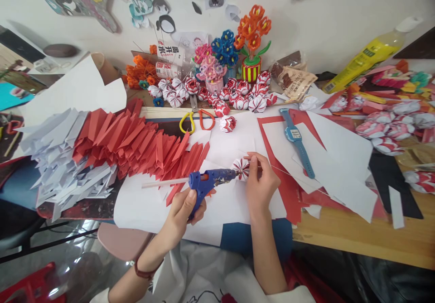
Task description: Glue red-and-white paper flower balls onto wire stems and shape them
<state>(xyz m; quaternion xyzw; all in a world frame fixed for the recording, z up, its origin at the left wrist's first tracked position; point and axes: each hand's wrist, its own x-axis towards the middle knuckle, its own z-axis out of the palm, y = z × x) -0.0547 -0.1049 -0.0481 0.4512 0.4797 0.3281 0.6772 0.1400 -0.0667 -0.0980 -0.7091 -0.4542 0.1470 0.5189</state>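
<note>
My left hand (181, 210) is wrapped around the handle of a blue hot glue gun (203, 181), with a long pale glue stick (163, 183) poking out of its back end. The gun's nozzle meets the near side of a folded red-and-white paper flower (240, 169); whether it touches, I cannot tell. My right hand (261, 183) pinches the flower at its right side between thumb and fingers, and a thin wire or thread runs close by. White paper (234, 142) lies beneath both hands. Another finished-looking paper flower (227, 123) sits just beyond.
Piles of folded red paper strips (136, 144) and white strips (68, 158) lie left. Scissors (197, 118), many paper flowers (238, 94) and pipe-cleaner flower pots (251, 67) line the back. A blue watch (297, 142), paper sheets (343, 149) and a yellow bottle (370, 56) are right.
</note>
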